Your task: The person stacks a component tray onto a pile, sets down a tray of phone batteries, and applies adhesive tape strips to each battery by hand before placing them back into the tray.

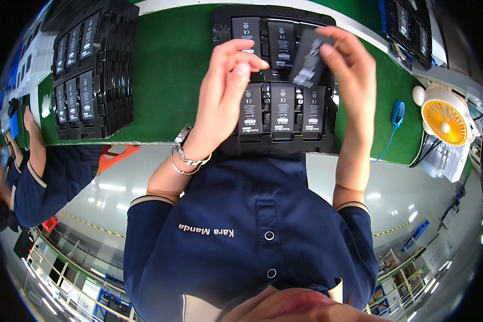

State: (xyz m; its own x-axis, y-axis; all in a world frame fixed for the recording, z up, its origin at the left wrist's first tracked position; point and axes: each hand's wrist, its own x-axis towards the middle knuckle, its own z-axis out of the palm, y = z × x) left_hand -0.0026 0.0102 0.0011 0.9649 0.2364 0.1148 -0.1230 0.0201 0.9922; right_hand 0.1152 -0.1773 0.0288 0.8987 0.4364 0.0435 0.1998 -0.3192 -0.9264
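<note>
My right hand (353,67) pinches a flat black phone battery (309,60) between thumb and fingers. It is tilted and slightly blurred, over the far right of a black plastic tray (279,146). My left hand (224,88), a metal watch and bangle on its wrist, is over the tray's left side. Its fingers are partly bent and apart, with nothing between them. In the tray's near row lie three batteries, among them a middle battery (282,110). Two more show in the far row, including another battery (280,45); my left fingers partly cover the one beside it.
A tall stack of black trays (115,80) with batteries on top stands at left on the green mat (172,59). To the right are a yellow-and-white fan (444,122), a blue corded item (398,114) and more trays (408,27). A co-worker (53,177) is at far left.
</note>
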